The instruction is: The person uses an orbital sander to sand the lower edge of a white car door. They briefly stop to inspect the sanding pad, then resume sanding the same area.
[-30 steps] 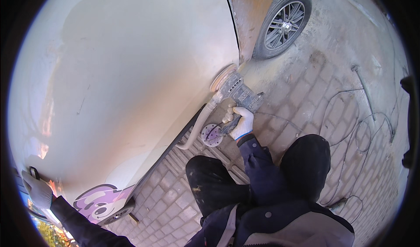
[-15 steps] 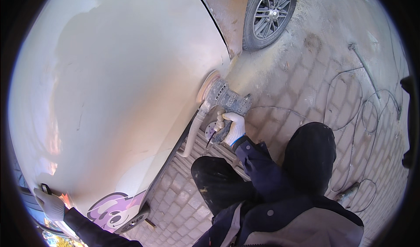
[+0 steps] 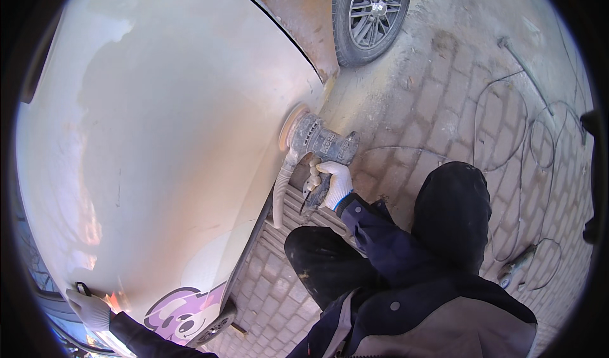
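My right hand, in a white knit glove with a blue-edged cuff, is closed round the handle of a dusty grey orbital sander. The sander's round pad stands edge-on against the lower part of a pale car door, which has brownish, sanded-looking patches. From the sander a ribbed hose hangs down beside the door's bottom edge. At the far lower left, my gloved left hand rests at the door's upper edge, next to a small black part. Its fingers are too poorly seen to tell their grip.
A brown body panel and a wheel lie beyond the door. A purple cartoon decal marks the panel near my left arm. Thin cable loops over the paving at right, by a power tool.
The view has shifted slightly, so the car and the wheel sit further left. My right hand still holds the sander against the door, and my left hand stays at the door's edge.
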A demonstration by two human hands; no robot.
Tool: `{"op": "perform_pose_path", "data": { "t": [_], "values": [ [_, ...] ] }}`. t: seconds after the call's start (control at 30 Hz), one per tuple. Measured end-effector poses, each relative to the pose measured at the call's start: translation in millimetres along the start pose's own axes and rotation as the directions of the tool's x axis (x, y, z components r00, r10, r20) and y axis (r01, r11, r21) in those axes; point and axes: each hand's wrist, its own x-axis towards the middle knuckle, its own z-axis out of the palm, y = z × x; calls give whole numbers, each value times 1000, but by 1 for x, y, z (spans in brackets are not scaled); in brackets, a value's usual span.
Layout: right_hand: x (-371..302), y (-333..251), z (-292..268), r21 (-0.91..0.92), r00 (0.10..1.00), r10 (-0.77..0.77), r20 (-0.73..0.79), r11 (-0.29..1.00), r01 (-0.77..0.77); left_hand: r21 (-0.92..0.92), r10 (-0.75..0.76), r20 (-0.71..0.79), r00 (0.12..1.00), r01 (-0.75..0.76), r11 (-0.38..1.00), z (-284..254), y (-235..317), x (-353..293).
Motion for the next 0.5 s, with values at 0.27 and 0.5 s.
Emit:
{"op": "perform_pose_path", "data": {
  "t": [0.27, 0.5],
  "values": [
    [-13, 19, -7, -56, 998, 57, 1, 997, -56, 140, 37, -32, 999, -32, 990, -2, -3, 4],
    [-10, 11, -6, -44, 999, 43, -29, 998, -45, 44, -8, -16, 1000, 8, 999, 1, 1, 3]
  ]
}}
